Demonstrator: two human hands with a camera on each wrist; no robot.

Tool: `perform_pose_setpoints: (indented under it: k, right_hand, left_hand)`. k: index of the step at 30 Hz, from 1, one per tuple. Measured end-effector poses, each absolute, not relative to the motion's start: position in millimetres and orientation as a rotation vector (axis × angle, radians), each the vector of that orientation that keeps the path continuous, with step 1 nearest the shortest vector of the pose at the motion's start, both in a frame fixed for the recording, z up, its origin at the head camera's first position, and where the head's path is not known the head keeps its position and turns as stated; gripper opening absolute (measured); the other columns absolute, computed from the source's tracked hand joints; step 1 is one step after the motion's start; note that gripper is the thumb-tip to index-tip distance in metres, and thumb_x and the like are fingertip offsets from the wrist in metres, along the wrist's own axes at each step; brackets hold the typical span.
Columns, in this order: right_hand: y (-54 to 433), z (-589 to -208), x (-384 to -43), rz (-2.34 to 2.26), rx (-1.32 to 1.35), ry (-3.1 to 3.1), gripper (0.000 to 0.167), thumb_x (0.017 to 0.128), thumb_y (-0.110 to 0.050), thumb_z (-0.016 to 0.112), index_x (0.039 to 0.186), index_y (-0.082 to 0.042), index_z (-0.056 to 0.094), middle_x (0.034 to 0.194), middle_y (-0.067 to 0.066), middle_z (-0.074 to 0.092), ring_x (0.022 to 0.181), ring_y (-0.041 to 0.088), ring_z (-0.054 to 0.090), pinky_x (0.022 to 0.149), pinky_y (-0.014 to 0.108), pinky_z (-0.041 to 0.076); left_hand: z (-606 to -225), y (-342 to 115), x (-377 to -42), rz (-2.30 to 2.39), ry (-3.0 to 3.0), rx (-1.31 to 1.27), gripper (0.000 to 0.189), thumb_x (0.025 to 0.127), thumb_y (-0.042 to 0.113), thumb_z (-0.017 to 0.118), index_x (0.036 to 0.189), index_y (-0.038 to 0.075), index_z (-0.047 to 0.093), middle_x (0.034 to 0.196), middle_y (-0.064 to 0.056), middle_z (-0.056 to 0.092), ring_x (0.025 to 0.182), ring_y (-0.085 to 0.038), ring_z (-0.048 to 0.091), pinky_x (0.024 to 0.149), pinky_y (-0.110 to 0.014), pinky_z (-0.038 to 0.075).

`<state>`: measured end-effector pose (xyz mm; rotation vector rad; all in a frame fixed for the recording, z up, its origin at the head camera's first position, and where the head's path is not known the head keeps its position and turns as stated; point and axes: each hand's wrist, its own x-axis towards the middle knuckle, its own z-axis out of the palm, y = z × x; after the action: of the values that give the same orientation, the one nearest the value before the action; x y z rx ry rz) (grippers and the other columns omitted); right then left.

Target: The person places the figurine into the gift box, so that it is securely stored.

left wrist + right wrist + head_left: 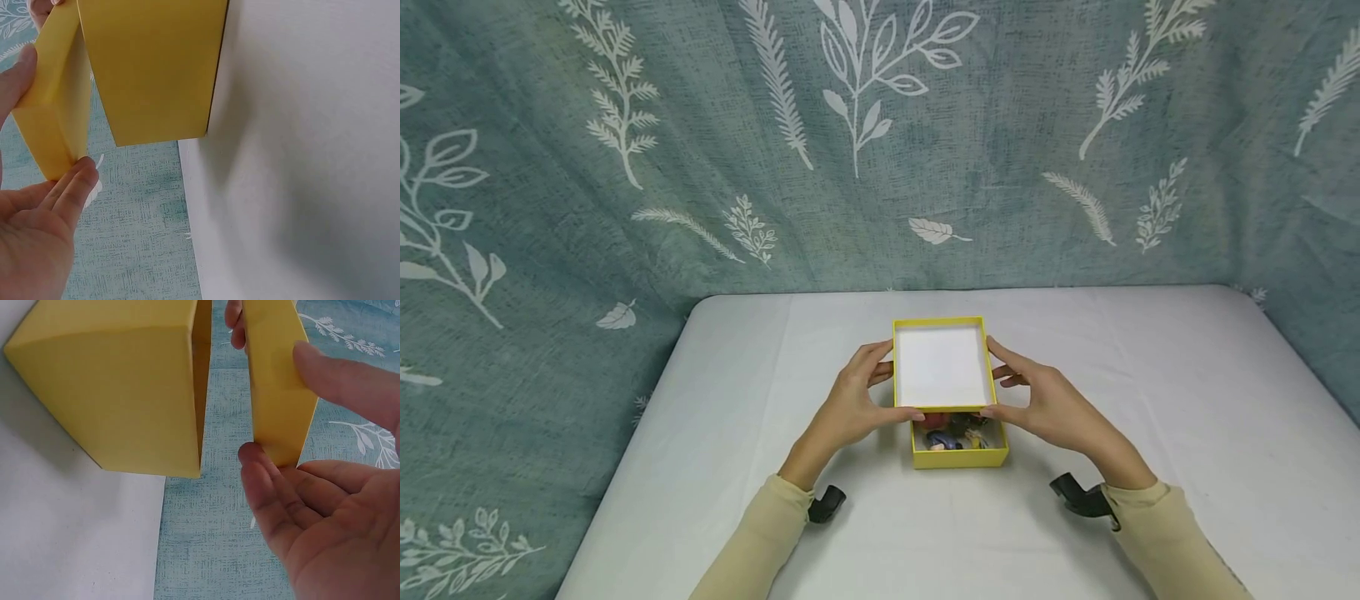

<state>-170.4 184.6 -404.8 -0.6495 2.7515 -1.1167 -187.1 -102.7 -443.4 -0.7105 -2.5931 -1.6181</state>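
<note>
A shallow yellow box lid (943,367), white inside, hangs over the back part of a yellow box (961,458), its hollow side facing up. My left hand (853,396) grips the lid's left side, thumb at the near corner and fingers along the side edge. On the opposite side my right hand (1048,404) holds it the same way. Both wrist views show a gap between the lid (53,94) and the box (119,400). Small colourful figures (955,437) lie inside the box, partly hidden under the lid.
The box stands on a table with a white cloth (760,367). A teal curtain with white leaf prints (1000,167) hangs behind the table and along its sides. Black wrist mounts (827,504) stick out from both sleeves, close above the cloth.
</note>
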Motion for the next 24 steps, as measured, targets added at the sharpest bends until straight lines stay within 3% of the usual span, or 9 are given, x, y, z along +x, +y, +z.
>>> perform_pose_setpoints:
  k: [8, 14, 24]
  right_hand:
    - [182.9, -407.6, -172.1, -1.189, -0.652, 2.721, 0.092, 0.083, -0.012, 0.079, 0.156, -0.006, 0.023, 0.142, 0.021, 0.049, 0.118, 0.036, 0.06, 0.097, 0.051, 0.049]
    - [181.9, -407.8, -172.1, -1.241, -0.619, 2.671, 0.092, 0.083, -0.011, 0.079, 0.155, -0.003, 0.021, 0.15, 0.02, 0.039, 0.122, 0.037, 0.057, 0.1, 0.05, 0.048]
    - [180.0, -410.7, -174.6, -1.231, -0.684, 2.749, 0.089, 0.081, -0.004, 0.079, 0.153, 0.0, 0.026, 0.145, 0.018, 0.043, 0.118, 0.036, 0.059, 0.101, 0.048, 0.047]
  left_hand:
    - [-444.5, -100.5, -187.4, -1.591, -2.559, -0.731, 0.101, 0.07, 0.025, 0.09, 0.151, 0.006, 0.033, 0.134, -0.01, 0.046, 0.126, -0.025, 0.056, 0.104, -0.029, 0.046]
    - [-446.0, -100.0, -186.5, -1.481, -2.543, -0.762, 0.095, 0.071, 0.026, 0.088, 0.149, 0.007, 0.038, 0.13, -0.009, 0.048, 0.123, -0.026, 0.057, 0.104, -0.036, 0.047]
    - [-447.0, -98.4, -185.8, -1.334, -2.472, -0.788, 0.094, 0.071, 0.024, 0.089, 0.148, 0.005, 0.038, 0.134, -0.01, 0.05, 0.121, -0.025, 0.057, 0.104, -0.036, 0.047]
